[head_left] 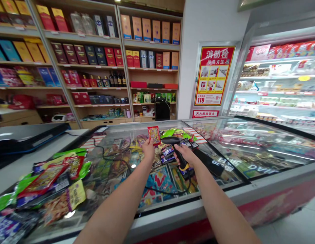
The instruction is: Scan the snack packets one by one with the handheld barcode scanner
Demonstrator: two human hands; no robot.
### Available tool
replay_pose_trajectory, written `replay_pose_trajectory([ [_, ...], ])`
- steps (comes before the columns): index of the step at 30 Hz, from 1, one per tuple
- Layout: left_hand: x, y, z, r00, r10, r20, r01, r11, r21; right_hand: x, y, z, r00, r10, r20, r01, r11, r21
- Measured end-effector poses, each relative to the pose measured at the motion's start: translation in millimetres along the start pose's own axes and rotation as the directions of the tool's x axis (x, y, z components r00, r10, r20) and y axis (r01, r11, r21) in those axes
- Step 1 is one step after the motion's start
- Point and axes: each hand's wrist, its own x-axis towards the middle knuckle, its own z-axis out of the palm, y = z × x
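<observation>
Above the glass top of a chest freezer (259,187), the person's left hand (148,149) holds a small red packet (154,135) upright, its printed face turned to the camera. The fingers of this hand are closed at the lower left edge of the packet, with the thumb and fingertips pinching it. The right hand (184,155) has its fingers wrapped around the handle of a black and yellow scanner (182,160), and they are closed on it. The head of the scanner points to the left, near the packet, but not touching it. From the base of the handle a black cable (116,159) makes a loop over the glass and goes to the left side.

Behind and below the scanner lies a group of small snack packets (168,154), green, black and purple. At the left end of the glass there is a larger heap of bags (49,176), in red, green, yellow and dark colours. Behind the freezer stand the shelves (96,66) with boxes and bottles, and to their right a red poster (214,76) is on the wall.
</observation>
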Motion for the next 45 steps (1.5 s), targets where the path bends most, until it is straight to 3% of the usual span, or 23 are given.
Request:
replay_pose_trajectory([
  [4,-1.6,4.9,-1.6,1.000,0.008,-0.024,-0.009,0.999,-0.033,1.5,2.7,3.8,0.999,-0.011,0.033,0.011,1.000,0.007],
  [7,2.2,14.1,-13.0,0.998,0.045,-0.032,-0.044,0.999,0.023,1.7,5.1,12.1,0.997,-0.004,0.075,0.003,1.000,0.009],
  [10,9.8,29.1,-36.8,0.991,0.134,-0.020,-0.131,0.984,0.122,2.1,5.3,24.8,0.994,-0.011,0.111,0.009,1.000,0.014],
  [15,18.1,60.1,-96.0,0.965,0.257,-0.053,-0.231,0.927,0.295,9.5,0.5,57.0,0.982,0.008,0.191,-0.006,1.000,-0.010],
  [19,15.8,86.6,-148.2,0.939,0.332,-0.089,-0.269,0.871,0.412,17.6,-5.0,99.5,0.961,0.012,0.276,-0.018,1.000,0.016],
  [25,5.9,126.9,-221.8,0.897,0.412,-0.158,-0.251,0.771,0.585,20.7,-13.6,182.2,0.916,0.050,0.398,-0.039,0.999,-0.036],
  [31,-4.7,166.3,-276.7,0.870,0.427,-0.247,-0.079,0.614,0.785,20.5,-12.2,252.3,0.856,0.054,0.514,-0.025,0.998,-0.063],
  [34,-7.3,181.4,-292.0,0.848,0.427,-0.315,0.071,0.497,0.865,21.0,-9.3,275.1,0.828,0.071,0.556,-0.025,0.996,-0.090],
  [38,-6.8,188.1,-303.0,0.856,0.370,-0.361,0.228,0.356,0.906,19.5,-7.9,291.1,0.808,0.081,0.584,-0.026,0.995,-0.101],
  [42,-7.3,183.4,-308.2,0.871,0.381,-0.311,0.234,0.236,0.943,18.8,-7.4,293.7,0.809,0.092,0.581,-0.031,0.993,-0.114],
  [45,-8.7,180.0,-306.0,0.862,0.428,-0.272,0.203,0.200,0.959,20.6,-5.4,288.1,0.819,0.089,0.566,-0.035,0.994,-0.105],
])
